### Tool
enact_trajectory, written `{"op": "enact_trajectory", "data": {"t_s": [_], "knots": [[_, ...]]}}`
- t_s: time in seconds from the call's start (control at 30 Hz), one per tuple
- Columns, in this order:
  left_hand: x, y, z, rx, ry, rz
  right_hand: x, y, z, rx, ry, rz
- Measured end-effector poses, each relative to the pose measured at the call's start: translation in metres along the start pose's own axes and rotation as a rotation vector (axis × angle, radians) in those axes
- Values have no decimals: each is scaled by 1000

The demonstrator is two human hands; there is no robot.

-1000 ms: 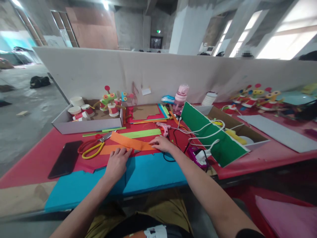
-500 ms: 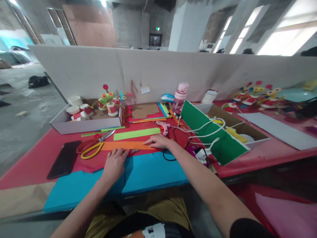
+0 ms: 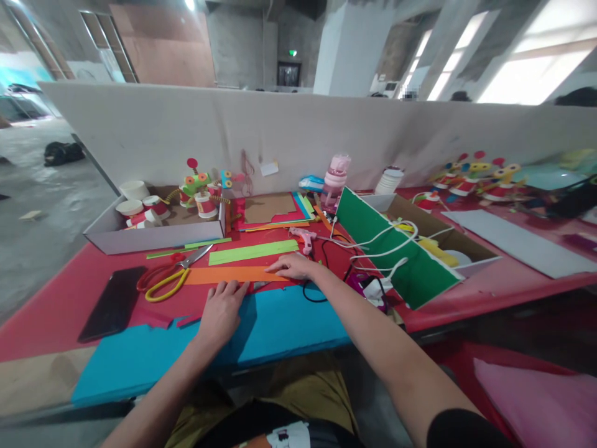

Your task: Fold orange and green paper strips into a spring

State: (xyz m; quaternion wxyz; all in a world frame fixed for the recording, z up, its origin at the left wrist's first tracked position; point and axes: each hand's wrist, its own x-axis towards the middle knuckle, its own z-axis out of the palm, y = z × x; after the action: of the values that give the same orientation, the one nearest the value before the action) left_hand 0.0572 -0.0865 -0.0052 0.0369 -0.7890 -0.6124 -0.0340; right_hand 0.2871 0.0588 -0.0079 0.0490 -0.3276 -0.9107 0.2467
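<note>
An orange paper strip [image 3: 228, 274] lies flat on the red table covering, running between both hands. My left hand [image 3: 222, 311] rests palm down at the strip's lower edge, its fingers extended. At the strip's right end, the fingertips of my right hand [image 3: 291, 266] press on the paper, spread and slightly bent. A small grey pointed piece [image 3: 261, 284] sits just right of my left fingertips; its kind is unclear. Scissors [image 3: 177, 275] with one red and one yellow handle lie by the strip's left end. A lime-green paper strip [image 3: 252, 252] lies behind it.
Blue sheet [image 3: 284, 317] covers the front edge. At left are a black phone [image 3: 112, 302] and a box [image 3: 153, 239] of paper cups and cup figures. A pink glue gun [image 3: 304, 239], cables and a green-sided box [image 3: 394, 252] stand at right.
My left hand has slid a little to the right along the orange strip, exposing more red scraps beside it. My right hand stays at the strip's right end. The view has shifted slightly.
</note>
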Motion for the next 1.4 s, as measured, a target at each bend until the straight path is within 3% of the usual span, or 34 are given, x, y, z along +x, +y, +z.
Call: {"op": "enact_trajectory", "data": {"t_s": [1.03,1.1,1.17,1.27,1.4], "knots": [[11,34,-4,-60,-18,99,0,1,-2,61,-1,7],[9,24,-8,-100,-34,142,-1,-1,-3,90,12,22],[7,0,-15,-133,-35,146,-2,-4,-4,122,24,32],[13,-54,-28,-81,41,-3,5,-13,1,126,67,92],[41,-120,-37,73,124,-253,38,-40,14,89,295,71]]}}
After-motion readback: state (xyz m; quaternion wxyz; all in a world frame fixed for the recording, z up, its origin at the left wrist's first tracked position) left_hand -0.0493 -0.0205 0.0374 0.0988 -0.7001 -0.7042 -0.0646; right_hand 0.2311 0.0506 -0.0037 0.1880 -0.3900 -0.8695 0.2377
